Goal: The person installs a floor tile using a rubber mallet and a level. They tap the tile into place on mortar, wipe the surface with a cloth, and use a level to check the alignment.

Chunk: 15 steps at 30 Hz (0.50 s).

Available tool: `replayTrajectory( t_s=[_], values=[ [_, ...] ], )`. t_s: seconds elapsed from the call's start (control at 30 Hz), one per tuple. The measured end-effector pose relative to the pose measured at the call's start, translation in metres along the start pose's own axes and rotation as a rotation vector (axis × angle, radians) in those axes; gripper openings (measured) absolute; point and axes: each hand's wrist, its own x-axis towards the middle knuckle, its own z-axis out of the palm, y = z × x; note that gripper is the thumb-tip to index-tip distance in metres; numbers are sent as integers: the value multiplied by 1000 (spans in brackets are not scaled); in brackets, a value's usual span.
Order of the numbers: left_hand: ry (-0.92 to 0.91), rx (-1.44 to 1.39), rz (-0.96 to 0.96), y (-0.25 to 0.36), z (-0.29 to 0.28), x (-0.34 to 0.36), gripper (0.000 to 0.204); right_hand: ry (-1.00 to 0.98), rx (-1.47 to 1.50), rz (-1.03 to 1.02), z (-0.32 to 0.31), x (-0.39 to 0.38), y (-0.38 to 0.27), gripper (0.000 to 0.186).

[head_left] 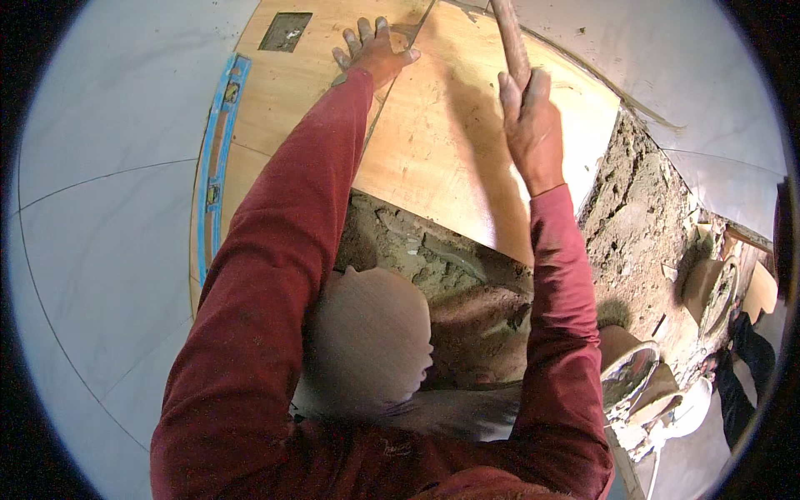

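Observation:
My left hand (373, 55) lies on a tan floor tile (308, 92), fingers spread, close to the seam with the tan tile on its right (425, 158). My right hand (534, 129) is closed around a round wooden handle (512, 42), which runs up past the top edge of the picture. Whatever sits at the handle's far end is out of view. Below the right-hand tile, rough grey-brown mortar (454, 258) lies exposed. A blue spirit level (218, 158) rests along the left side of the tan tiles.
A rectangular cut-out (285, 32) opens in the far left tile. White marbled tiles (100, 225) cover the left; pale tiles (658, 58) lie far right. Mortar-crusted round containers (629, 367) stand at the lower right, near loose debris. My grey-clad knee (367, 342) is below the tiles.

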Motion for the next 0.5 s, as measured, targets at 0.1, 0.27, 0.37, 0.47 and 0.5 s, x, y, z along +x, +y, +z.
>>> replayTrajectory(
  t_s=[0.1,0.27,0.37,0.47,0.5],
  values=[
    [-23,-14,4,9,-5,-4,109,-125,-89,25,28,-5,20,40],
    [-2,-62,-22,-1,-10,-10,107,-111,331,167,2,4,-36,44],
    [5,-70,-10,3,-9,-6,106,204,549,136,38,-19,-37,40],
    [-22,-26,-10,20,-9,-3,105,69,535,311,82,-19,5,43],
    [-22,-26,-6,21,-10,-3,105,-54,502,344,88,-12,22,45]
  ],
)
